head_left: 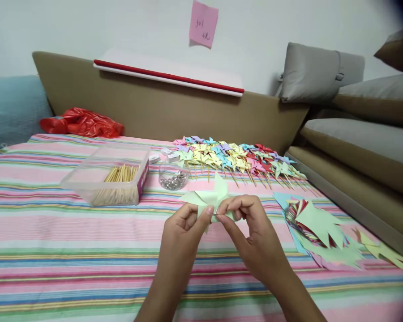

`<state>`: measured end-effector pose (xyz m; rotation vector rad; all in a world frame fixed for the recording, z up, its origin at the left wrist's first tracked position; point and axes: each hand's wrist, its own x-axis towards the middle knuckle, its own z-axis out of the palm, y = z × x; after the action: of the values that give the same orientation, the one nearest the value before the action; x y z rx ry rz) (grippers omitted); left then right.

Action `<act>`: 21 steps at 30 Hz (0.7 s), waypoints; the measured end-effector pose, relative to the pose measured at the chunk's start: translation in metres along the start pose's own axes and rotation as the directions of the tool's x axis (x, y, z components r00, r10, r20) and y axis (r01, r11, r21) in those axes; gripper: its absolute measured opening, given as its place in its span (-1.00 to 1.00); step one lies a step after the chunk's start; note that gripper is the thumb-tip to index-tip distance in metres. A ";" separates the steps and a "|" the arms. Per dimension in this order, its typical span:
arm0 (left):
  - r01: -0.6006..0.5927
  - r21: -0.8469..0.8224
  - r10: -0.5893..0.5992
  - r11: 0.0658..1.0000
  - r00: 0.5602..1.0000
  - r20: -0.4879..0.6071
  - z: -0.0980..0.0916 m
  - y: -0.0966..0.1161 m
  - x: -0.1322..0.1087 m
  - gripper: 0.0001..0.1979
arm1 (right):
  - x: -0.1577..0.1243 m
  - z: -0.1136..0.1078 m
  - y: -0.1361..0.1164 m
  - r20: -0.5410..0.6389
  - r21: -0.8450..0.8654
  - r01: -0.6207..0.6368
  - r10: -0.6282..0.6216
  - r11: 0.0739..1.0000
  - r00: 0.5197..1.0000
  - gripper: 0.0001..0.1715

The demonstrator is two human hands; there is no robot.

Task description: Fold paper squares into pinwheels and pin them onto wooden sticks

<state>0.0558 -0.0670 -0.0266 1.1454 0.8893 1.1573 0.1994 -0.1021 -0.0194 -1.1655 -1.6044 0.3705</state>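
We bring both forearms (168, 279) up from below, angled inward, so that our left hand (184, 226) and right hand (250, 223) nearly meet over the striped cloth (80, 237). Our left thumb and curled fingers pinch the pale green paper pinwheel (204, 197) near its middle; our right thumb and index finger close together at its centre, by a small shiny piece (216, 212). The pinwheel sits between our hands, nearer us than the clear round tub (160, 172).

The paper pinwheel (208, 197) is pale green. Pink, white, green, blue and yellow stripes run across the cloth (70, 250). The plastic bag (90, 123) is red, the sticky note (203, 24) pink.
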 end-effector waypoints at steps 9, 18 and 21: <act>0.039 -0.120 -0.025 0.992 0.993 0.116 0.007 -0.021 0.002 -0.64 | -0.006 -0.016 0.006 0.023 -0.064 -0.003 0.004 0.998 1.000 -0.88; 0.025 -0.068 -0.020 0.997 0.998 0.067 0.010 -0.021 0.002 -0.64 | -0.007 -0.021 0.008 0.039 -0.099 -0.024 0.028 0.995 0.999 -0.95; 0.006 -0.061 -0.002 0.998 0.998 0.066 0.009 -0.022 0.001 -0.66 | -0.008 -0.021 0.008 0.038 -0.113 -0.022 0.027 0.993 0.999 -0.94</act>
<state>0.0695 -0.0679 -0.0459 1.1252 0.8006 1.1294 0.2214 -0.1114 -0.0210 -1.2715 -1.6647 0.3241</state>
